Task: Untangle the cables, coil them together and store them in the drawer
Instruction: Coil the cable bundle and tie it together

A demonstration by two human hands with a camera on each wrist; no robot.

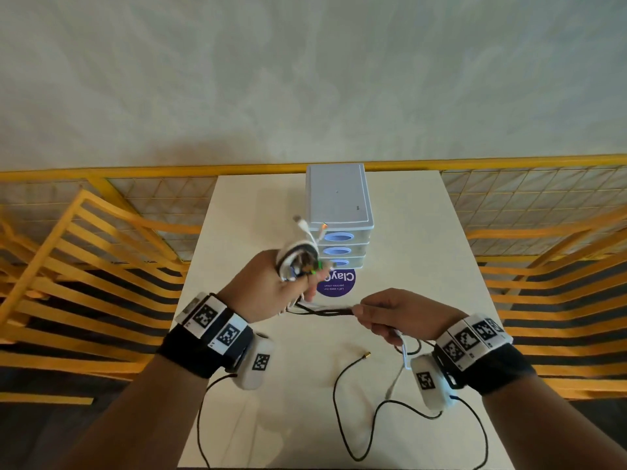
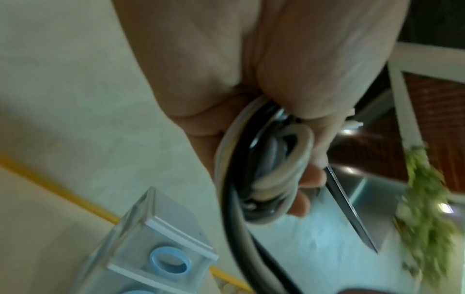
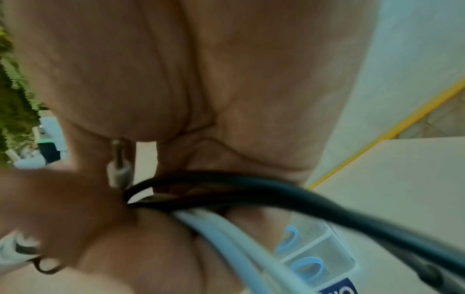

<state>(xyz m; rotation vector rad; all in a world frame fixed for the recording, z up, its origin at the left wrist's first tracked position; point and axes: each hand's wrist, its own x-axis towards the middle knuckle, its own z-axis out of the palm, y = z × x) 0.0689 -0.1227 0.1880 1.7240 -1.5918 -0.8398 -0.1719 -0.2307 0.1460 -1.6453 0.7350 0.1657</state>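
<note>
My left hand (image 1: 271, 286) grips a coil of white and black cables (image 1: 298, 261) raised above the table, in front of the drawer unit (image 1: 339, 212). The same coil (image 2: 264, 175) is wrapped in curled fingers in the left wrist view. From it a bundle of dark strands (image 1: 325, 312) runs right into my right hand (image 1: 390, 317), which pinches them. The black cable (image 3: 251, 189) and white cable (image 3: 226, 234) pass through that hand's fingers. Loose black cable tails (image 1: 342, 418) trail over the table toward me, one ending in a gold plug (image 1: 365, 355).
The small drawer unit has three closed drawers with blue oval handles (image 1: 338, 237). A purple round sticker (image 1: 336, 283) lies on the white table (image 1: 424, 249) just before it. Yellow railings (image 1: 84, 252) flank the table on both sides.
</note>
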